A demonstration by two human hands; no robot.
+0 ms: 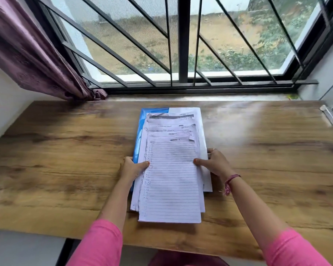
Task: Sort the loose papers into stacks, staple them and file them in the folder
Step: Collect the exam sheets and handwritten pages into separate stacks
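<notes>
I am holding the loose papers (171, 169) at both side edges, left hand (132, 167) and right hand (215, 164) each pinching them above the blue folder (137, 143) mid-table (56, 150). Sorting is just beginning; next I am needing to separate sheets into stacks, the stapler (332, 114) lying far right of the folder.

One blue folder (137, 143) lies under one loose pile of papers (171, 169); at least five sheets show staggered top edges, the full number hidden. One metal stapler (332, 115). Two hands: left hand (134, 168), right hand (214, 163). One curtain (27, 50).
</notes>
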